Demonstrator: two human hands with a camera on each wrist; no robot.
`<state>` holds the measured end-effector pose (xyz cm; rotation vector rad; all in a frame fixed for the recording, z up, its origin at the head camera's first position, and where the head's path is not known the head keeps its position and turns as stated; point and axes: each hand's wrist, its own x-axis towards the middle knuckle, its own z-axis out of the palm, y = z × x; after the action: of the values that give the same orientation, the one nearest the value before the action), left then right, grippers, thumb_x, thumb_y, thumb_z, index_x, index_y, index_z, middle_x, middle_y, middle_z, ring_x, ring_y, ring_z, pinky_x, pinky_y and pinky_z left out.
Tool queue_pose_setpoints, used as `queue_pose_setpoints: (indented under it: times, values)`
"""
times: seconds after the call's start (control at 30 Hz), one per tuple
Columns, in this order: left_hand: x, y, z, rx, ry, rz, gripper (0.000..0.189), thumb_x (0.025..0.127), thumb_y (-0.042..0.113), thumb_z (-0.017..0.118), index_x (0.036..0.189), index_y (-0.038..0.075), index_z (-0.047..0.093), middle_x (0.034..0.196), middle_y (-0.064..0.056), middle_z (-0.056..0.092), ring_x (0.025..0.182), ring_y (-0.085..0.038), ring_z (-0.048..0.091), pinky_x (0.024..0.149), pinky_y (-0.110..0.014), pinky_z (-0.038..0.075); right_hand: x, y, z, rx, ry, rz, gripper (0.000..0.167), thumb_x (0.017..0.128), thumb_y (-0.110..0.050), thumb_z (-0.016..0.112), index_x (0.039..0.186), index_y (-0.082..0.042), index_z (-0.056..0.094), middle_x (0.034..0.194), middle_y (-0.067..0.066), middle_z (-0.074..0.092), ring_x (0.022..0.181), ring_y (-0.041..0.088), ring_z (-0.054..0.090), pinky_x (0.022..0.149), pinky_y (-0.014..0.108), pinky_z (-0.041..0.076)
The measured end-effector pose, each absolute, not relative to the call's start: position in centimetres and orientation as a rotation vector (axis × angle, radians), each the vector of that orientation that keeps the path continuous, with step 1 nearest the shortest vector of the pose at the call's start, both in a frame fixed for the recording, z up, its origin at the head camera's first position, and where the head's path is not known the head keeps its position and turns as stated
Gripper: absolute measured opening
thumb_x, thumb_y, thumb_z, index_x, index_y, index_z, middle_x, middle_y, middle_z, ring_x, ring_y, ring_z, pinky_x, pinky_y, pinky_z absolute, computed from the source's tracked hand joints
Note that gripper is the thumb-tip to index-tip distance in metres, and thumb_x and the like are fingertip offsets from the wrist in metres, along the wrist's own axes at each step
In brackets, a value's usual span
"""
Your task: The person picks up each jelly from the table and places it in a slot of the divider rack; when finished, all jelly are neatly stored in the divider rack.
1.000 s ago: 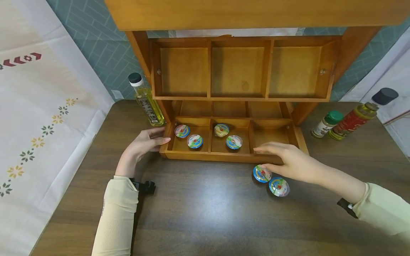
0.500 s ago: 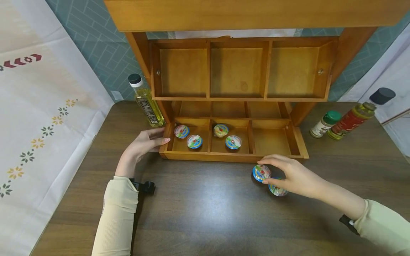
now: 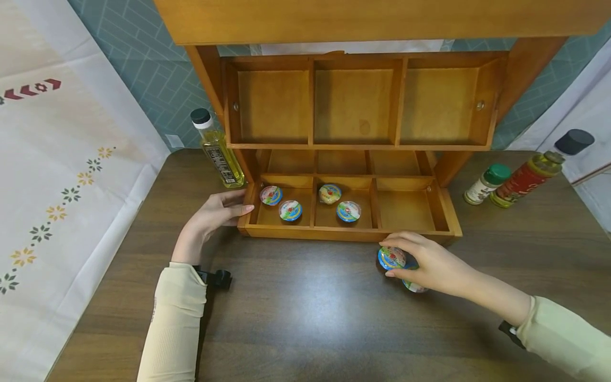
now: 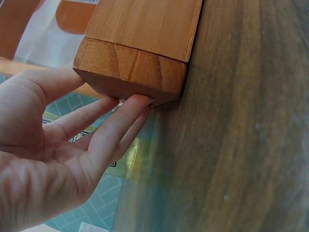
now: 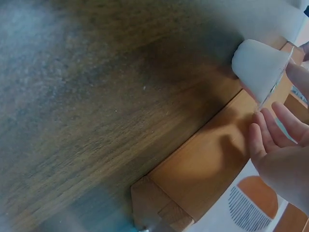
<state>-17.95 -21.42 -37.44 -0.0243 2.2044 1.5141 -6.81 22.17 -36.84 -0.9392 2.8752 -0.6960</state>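
Observation:
My right hand (image 3: 431, 265) pinches a small jelly cup (image 3: 392, 258) by its rim, thumb on one side and fingertips on the other, just in front of the wooden drawer (image 3: 286, 232). In the right wrist view the whitish body of the cup (image 5: 258, 65) shows close over the table. A second jelly cup (image 3: 414, 287) is partly hidden under this hand. My left hand (image 3: 212, 215) rests at the drawer's front left corner. Its thumb lies at the top edge and its nearly straight fingers (image 4: 133, 108) touch the side.
Two jelly cups (image 3: 290, 210) lie in the drawer's left compartment and two more cups (image 3: 348, 211) in the middle one. A second divided drawer (image 3: 358, 147) juts out above. An oil bottle (image 3: 221, 159) stands left; a green-capped jar (image 3: 487, 184) and a red-labelled bottle (image 3: 527, 178) stand right.
My right hand has come down from the drawer's right compartment toward the table, and its thumb and fingers have closed round the nearer jelly cup. The left hand has stayed at the corner.

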Motion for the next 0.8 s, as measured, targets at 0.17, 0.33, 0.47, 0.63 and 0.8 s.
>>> queue_pose_setpoints:
  times: [0.17, 0.33, 0.47, 0.63, 0.8]
  values:
    - [-17.9, -21.4, -37.5, -0.012, 2.197, 1.526, 0.072, 0.089, 0.025, 0.065, 0.146, 0.002, 0.027, 0.147, -0.018, 0.032, 0.118, -0.028, 0.05, 0.088, -0.037, 0.05, -6.9, 22.2, -37.0, -0.915, 2.855, -0.707, 0.056, 0.072, -0.031, 0.081, 0.119, -0.008, 0.062, 0.117, -0.001, 0.06, 0.101, 0.013, 0.059, 0.082, 0.035, 0.052]
    - [-17.9, -21.5, -37.5, -0.007, 2.202, 1.523, 0.072, 0.089, 0.025, 0.065, 0.146, 0.002, 0.027, 0.148, -0.017, 0.031, 0.119, -0.03, 0.049, 0.089, -0.039, 0.05, -7.1, 22.2, -37.3, -0.951, 2.869, -0.734, 0.054, 0.07, -0.031, 0.082, 0.115, -0.007, 0.064, 0.114, -0.001, 0.061, 0.096, 0.011, 0.06, 0.079, 0.033, 0.053]
    - [-18.0, -21.5, -37.4, -0.029, 2.21, 1.516, 0.073, 0.089, 0.025, 0.065, 0.147, 0.004, 0.027, 0.148, -0.017, 0.031, 0.12, -0.031, 0.048, 0.087, -0.038, 0.051, -7.2, 22.2, -37.4, -1.032, 2.909, -0.761, 0.052, 0.068, -0.03, 0.083, 0.112, -0.009, 0.067, 0.112, -0.003, 0.062, 0.094, 0.01, 0.061, 0.076, 0.031, 0.054]
    - [-18.0, -21.5, -37.3, -0.032, 2.211, 1.503, 0.073, 0.089, 0.025, 0.065, 0.147, 0.004, 0.027, 0.148, -0.017, 0.031, 0.12, -0.031, 0.048, 0.086, -0.037, 0.051, -7.4, 22.3, -37.0, -1.089, 2.943, -0.854, 0.051, 0.064, -0.024, 0.086, 0.109, -0.009, 0.068, 0.109, -0.005, 0.061, 0.092, 0.008, 0.06, 0.076, 0.022, 0.051]
    - [-18.0, -21.4, -37.3, -0.029, 2.193, 1.514, 0.071, 0.09, 0.024, 0.064, 0.147, 0.004, 0.026, 0.148, -0.017, 0.031, 0.12, -0.029, 0.048, 0.086, -0.034, 0.051, -7.7, 22.8, -36.0, -1.153, 2.955, -0.874, 0.052, 0.061, -0.018, 0.087, 0.109, -0.009, 0.068, 0.108, -0.005, 0.061, 0.089, 0.006, 0.058, 0.075, 0.014, 0.046]
